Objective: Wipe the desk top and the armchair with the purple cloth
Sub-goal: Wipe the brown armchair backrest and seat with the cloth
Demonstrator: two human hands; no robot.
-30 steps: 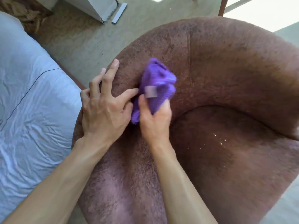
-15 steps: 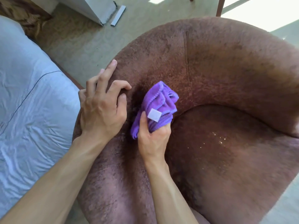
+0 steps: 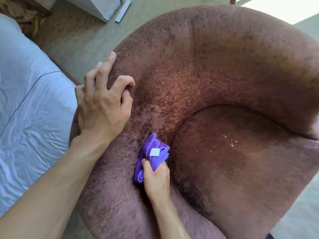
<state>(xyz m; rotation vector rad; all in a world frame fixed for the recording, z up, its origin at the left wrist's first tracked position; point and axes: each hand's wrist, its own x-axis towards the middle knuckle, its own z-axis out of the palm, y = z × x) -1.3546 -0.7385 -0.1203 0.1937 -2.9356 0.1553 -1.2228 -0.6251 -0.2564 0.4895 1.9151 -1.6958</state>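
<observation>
Armchair (image 3: 224, 75) on carpet (image 3: 72, 40), beside bed (image 3: 25, 100)

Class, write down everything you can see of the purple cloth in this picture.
The purple cloth is soft, plush-looking fabric, bunched into thick folds, with a small white square label on top. The right hand grips its near end and holds it against the inner side of the brown armchair, beside the seat. One rolled fold sticks out left of the hand.
</observation>
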